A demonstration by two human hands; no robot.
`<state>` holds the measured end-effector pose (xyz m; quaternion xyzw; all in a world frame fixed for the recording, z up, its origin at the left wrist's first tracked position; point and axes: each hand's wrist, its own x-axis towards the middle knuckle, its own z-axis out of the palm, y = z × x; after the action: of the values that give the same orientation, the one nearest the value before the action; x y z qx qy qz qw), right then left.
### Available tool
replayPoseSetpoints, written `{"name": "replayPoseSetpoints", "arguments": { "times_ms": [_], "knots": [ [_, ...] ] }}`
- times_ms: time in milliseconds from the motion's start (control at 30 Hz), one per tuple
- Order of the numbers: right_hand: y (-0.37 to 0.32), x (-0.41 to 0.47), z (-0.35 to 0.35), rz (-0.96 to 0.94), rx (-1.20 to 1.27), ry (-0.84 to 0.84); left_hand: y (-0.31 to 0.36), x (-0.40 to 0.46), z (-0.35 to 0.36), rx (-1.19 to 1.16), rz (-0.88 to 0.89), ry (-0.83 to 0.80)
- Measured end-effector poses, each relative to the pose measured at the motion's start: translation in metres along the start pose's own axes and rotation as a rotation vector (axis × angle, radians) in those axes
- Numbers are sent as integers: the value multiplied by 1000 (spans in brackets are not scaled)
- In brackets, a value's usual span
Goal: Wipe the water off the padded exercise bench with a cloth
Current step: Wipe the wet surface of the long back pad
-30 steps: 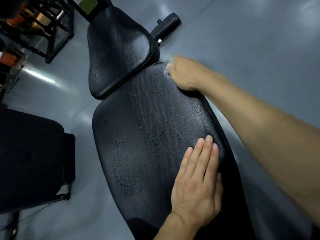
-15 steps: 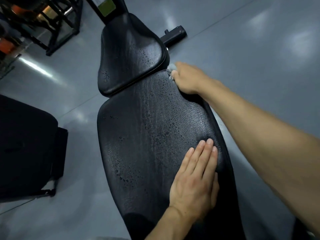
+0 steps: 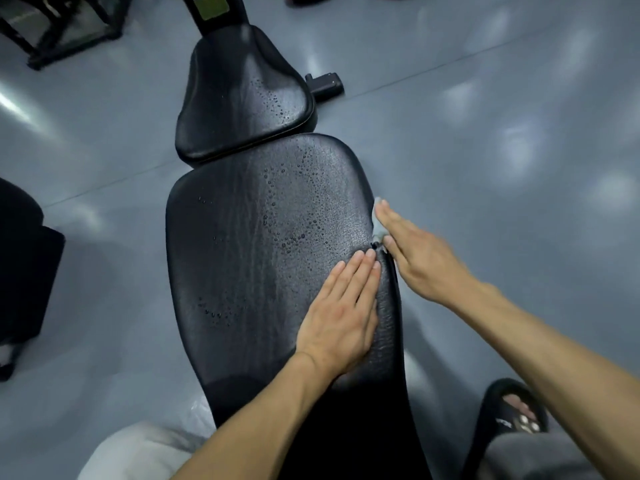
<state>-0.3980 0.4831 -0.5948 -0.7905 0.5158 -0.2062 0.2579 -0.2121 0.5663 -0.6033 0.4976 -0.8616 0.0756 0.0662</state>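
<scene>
The black padded bench (image 3: 242, 271) runs away from me, with water droplets (image 3: 294, 216) beaded across its middle and far part. My left hand (image 3: 341, 310) lies flat with straight fingers on the pad near its right side. My right hand (image 3: 419, 261) is at the pad's right edge, just beyond the left fingertips, and holds a small pale grey cloth (image 3: 379, 230) against the edge. Most of the cloth is hidden under the hand, which is motion-blurred.
A separate black seat pad (image 3: 242, 98) with droplets sits beyond the bench, a black frame foot (image 3: 325, 84) beside it. Dark equipment (image 3: 20, 271) stands at left, a metal rack (image 3: 69, 26) at top left. My foot in a black slipper (image 3: 512, 417) is at lower right.
My right hand has slid with the cloth from the pad's far right corner back along the right edge toward me. My left hand has stayed flat on the pad.
</scene>
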Motion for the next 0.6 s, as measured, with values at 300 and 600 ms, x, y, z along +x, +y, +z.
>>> {"name": "replayPoseSetpoints", "arguments": {
  "times_ms": [300, 600],
  "knots": [
    [-35, -78, 17, 63, -29, 2, -5, -10, -24, 38, 104, 6],
    [-58, -88, 56, 148, -294, 20, -84, -65, -62, -468, -304, 195]
  ]
}}
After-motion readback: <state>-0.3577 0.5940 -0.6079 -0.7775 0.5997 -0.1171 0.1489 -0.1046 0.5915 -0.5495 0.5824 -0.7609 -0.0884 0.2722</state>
